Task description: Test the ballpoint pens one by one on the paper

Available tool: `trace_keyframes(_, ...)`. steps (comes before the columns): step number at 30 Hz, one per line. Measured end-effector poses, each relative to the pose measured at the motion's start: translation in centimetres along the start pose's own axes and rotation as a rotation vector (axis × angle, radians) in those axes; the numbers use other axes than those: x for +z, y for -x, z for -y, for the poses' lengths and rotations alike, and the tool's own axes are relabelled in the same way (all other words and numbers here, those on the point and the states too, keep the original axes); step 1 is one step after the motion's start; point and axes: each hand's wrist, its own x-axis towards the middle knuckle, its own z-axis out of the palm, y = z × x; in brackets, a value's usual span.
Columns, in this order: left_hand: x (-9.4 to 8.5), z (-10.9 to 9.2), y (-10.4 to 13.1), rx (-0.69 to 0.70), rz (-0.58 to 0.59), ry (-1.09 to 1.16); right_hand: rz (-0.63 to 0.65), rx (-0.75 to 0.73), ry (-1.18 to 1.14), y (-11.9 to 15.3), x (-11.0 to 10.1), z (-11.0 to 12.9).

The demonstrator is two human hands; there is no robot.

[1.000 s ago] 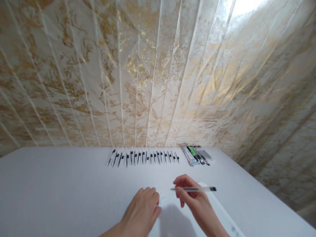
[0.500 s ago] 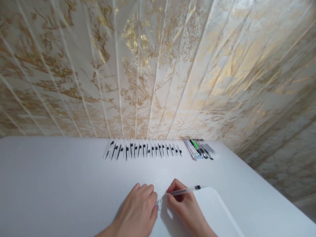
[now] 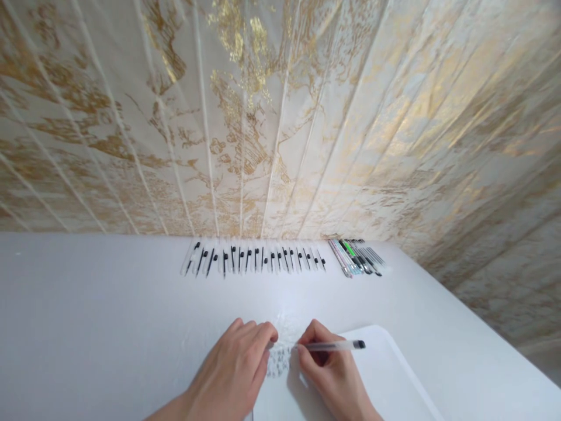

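Note:
My right hand [image 3: 331, 368] pinches a clear-barrelled pen [image 3: 331, 346] with a black end pointing right. The pen lies almost level, its left end hidden by my fingertips. To its left, my left hand [image 3: 234, 365] has curled fingers, thumb and forefinger close together; whatever they may grip is hidden. Between the hands a cluster of small dark bits [image 3: 278, 361] shows, too small to name. Both hands are over or beside a white tray [image 3: 390, 374] with a raised rim.
Along the back of the white table [image 3: 109, 316] runs a row of clear pen barrels with black parts [image 3: 249, 260]. Right of it lies a group of assorted pens [image 3: 350, 257], one bright green, and thin rods. A gold-patterned curtain [image 3: 245, 117] hangs behind the table.
My left hand has shifted left, uncovering more of the small dark bits. In my right hand the pen has slid right and become more level. The view has tilted slightly down.

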Motion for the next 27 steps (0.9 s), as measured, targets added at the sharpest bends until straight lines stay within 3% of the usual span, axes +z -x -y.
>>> trace_keyframes(27, 0.0, -0.5, -0.2, -0.001, 0.014, -0.005, 0.074, 0.004, 0.007, 0.0, -0.4, 1.3)
